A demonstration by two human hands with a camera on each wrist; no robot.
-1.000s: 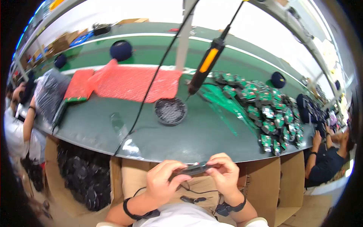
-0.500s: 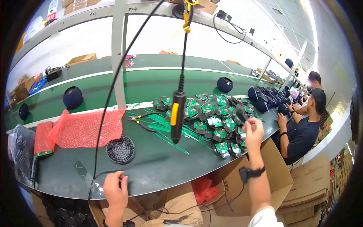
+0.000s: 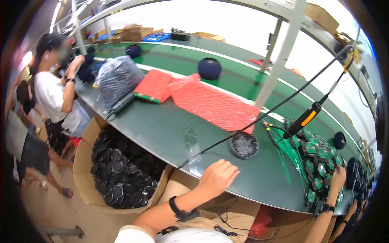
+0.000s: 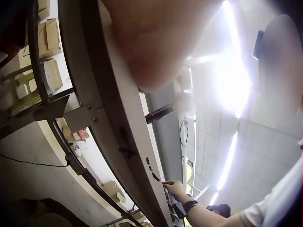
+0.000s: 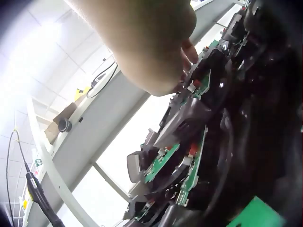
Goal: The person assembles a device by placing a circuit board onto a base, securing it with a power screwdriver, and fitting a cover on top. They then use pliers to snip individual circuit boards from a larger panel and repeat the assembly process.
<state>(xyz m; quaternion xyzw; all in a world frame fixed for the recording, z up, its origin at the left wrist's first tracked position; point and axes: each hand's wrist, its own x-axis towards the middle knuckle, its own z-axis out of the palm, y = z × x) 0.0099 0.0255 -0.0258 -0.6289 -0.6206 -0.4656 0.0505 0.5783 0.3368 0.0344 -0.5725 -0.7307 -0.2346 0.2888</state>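
Note:
Over the front edge of the table, my left hand [image 3: 219,178] hovers with loosely bent fingers and nothing in it. My right hand [image 3: 338,178] is at the right end of a pile of black round housings with green circuit boards [image 3: 320,156]. In the right wrist view its fingertips [image 5: 190,51] are right at the pile, and close by are upright green boards [image 5: 194,172] on black housings. The fingers are partly hidden there, so I cannot tell whether they grip a piece. A black and orange electric screwdriver [image 3: 304,119] hangs left of the pile.
A black round tray of small parts [image 3: 244,146] sits mid-table near green strips [image 3: 283,162]. Red bubble wrap [image 3: 214,105] lies behind. A cardboard box [image 3: 85,174] holds black round parts at lower left. Navy balls [image 3: 209,69] stand on the green belt. Another person [image 3: 60,89] works at left.
Both hands held a dark part together, then the right hand carried a dark piece over the pile. Now the right hand is down at the pile. The head view has swung left.

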